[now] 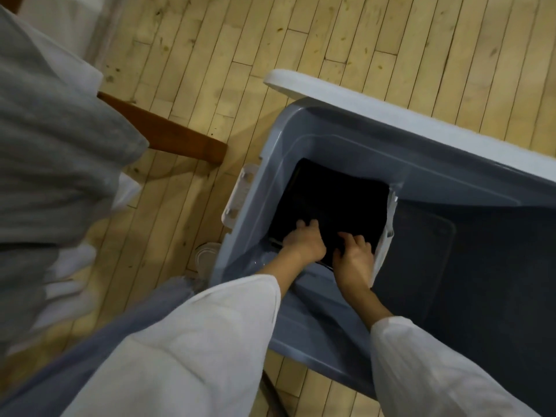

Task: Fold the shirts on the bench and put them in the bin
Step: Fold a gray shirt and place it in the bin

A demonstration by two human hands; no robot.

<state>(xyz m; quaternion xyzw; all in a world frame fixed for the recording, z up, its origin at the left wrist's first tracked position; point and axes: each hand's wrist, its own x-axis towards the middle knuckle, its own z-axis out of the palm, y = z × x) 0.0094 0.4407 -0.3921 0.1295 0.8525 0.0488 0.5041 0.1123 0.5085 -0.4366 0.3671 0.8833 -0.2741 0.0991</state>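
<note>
The person leans over the bin (436, 167), which stands open on the floor (301, 34) with its lid (391, 106) propped along the far rim. A folded black shirt (331, 194) lies flat in the left end of the bin, and both hands are on its near edge. The left hand (304, 242) has its fingers curled at that edge and looks clamped on the cloth. The right hand (352, 257) lies just beside it with bent fingers on top of the shirt; whether it pinches the cloth or only presses cannot be told. A thin white piece (386, 233) stands against the shirt's right side, and what it is cannot be made out.

The step in hand seems to be setting the shirt down. To do it well, the near edge should go down last, both hands together, so the folds stay stacked and nothing rolls under. The shirt already sits close to the left wall, so it should need only a small nudge to lie square in that corner. The fingers should then slide out flat and low toward the person; lifting them straight up may drag the top layer open. A light flat press afterwards would settle it.

The right half of the bin shows bare bottom, room for a second stack. Grey cloth (60, 115) and white cloth (75, 70) lie on the tabletop (168, 127) at the left, so the task appears far from finished.
</note>
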